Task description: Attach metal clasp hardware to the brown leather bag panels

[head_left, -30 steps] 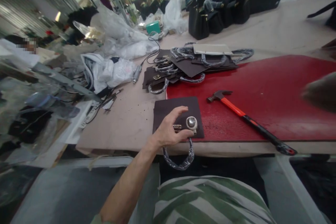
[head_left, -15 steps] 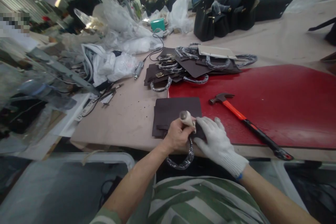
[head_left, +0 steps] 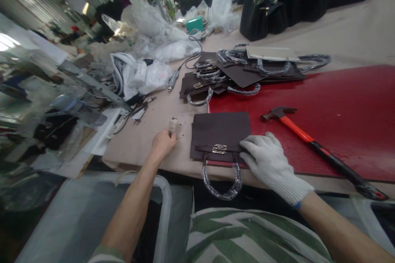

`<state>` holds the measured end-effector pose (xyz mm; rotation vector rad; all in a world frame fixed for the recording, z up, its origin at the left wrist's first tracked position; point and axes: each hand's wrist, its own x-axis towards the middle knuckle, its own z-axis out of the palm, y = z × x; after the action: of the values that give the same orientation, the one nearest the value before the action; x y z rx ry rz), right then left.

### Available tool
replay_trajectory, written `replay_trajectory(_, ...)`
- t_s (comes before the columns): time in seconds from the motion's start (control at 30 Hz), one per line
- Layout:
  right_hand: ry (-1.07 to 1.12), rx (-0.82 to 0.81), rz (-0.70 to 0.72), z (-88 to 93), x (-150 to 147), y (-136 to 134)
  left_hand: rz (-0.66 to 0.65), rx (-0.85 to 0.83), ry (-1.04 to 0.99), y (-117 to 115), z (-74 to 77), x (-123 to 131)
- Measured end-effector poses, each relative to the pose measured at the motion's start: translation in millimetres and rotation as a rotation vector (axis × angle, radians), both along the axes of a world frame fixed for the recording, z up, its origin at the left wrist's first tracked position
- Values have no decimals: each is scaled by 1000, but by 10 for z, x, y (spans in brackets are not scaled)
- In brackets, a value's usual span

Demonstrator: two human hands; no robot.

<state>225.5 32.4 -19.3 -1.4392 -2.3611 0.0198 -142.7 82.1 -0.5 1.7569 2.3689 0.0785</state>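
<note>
Bare and closed, my left hand (head_left: 163, 144) grips a small pale-wrapped tool (head_left: 173, 125) over the beige tabletop, left of a dark brown bag panel (head_left: 221, 127). The panel has a metal clasp (head_left: 219, 148) on its strap. Its plastic-wrapped handle (head_left: 222, 191) hangs over the table's front edge. My right hand (head_left: 268, 160), in a white knitted glove, rests with its fingertips on the panel's right edge, fingers spread a little. A claw hammer (head_left: 304, 135) with an orange and black handle lies on the red sheet (head_left: 348, 111) to the right.
Behind the panel is a pile of brown bag panels (head_left: 240, 73) with wrapped handles. Black bags (head_left: 254, 20) stand at the back right. Clear plastic wrapping (head_left: 173, 49) and a teal box (head_left: 194, 24) are at the back left. A grey bin (head_left: 165, 189) sits below the front edge.
My left hand has moved left off the panel with the tool, uncovering the clasp. My right hand has shifted back to the panel's right edge. The camera view has turned slightly.
</note>
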Motion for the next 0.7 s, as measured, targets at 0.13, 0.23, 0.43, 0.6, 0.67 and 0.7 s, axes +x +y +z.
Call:
replay_trajectory(0.13, -192, 34, 144, 122, -44, 113, -138, 206, 43, -101, -46, 210)
replay_trajectory(0.23, -312, 46, 193, 186, -75, 133, -428, 374, -147, -215, -40, 454)
replay_trajectory(0.43, -370, 99, 191, 204, 104, 151, -906, 210, -141, -463, -11, 922)
replay_trajectory(0.6, -257, 123, 223, 84, 342, 170, -965, 135, -39, -466, 49, 1225)
replay_trajectory(0.67, -191, 113, 226, 9, 384, 173, -972, 112, 5, -455, 75, 1326)
replay_trajectory(0.7, -156, 99, 223, -24, 396, 174, -980, 104, 36, -452, 82, 1360)
